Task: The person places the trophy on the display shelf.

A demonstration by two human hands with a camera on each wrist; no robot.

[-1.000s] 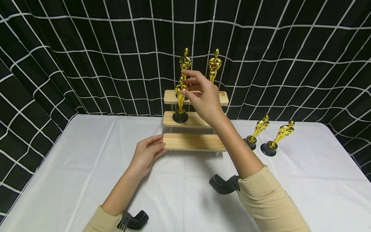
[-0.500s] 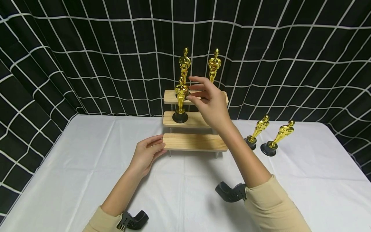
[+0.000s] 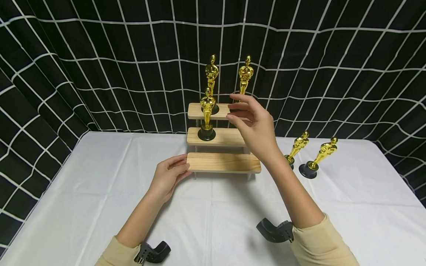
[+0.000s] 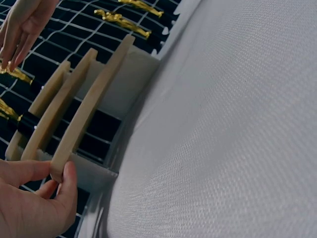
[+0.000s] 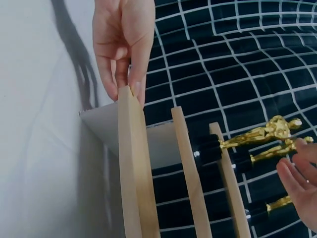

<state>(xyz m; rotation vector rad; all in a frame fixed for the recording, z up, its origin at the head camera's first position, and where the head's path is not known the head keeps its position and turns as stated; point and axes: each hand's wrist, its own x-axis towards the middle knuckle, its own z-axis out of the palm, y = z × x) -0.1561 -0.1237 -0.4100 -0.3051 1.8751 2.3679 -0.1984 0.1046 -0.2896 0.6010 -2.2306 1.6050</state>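
A three-step wooden display stand [image 3: 223, 163] with clear side panels stands at the back of the table. My left hand [image 3: 169, 178] pinches the left end of its lowest board, thumb and fingers on either face, as the left wrist view also shows. My right hand [image 3: 257, 127] holds nothing; its fingers are loosely bent, in front of the stand's right side. A gold trophy statuette [image 3: 207, 111] on a black base stands at the left of the middle step. On the top step are a left statuette [image 3: 212, 74] and a right statuette [image 3: 245, 74], whose lower part my right hand hides.
Two more gold statuettes, a nearer one [image 3: 324, 153] and one [image 3: 299, 146] partly behind my right forearm, stand on the white tablecloth [image 3: 359, 207] right of the stand. A black curtain [image 3: 139, 74] with a white grid hangs right behind the table.
My right hand has drawn away from the middle-step statuette, moving right and a little toward me. That statuette stays upright in place. My left hand keeps its hold on the lowest board.
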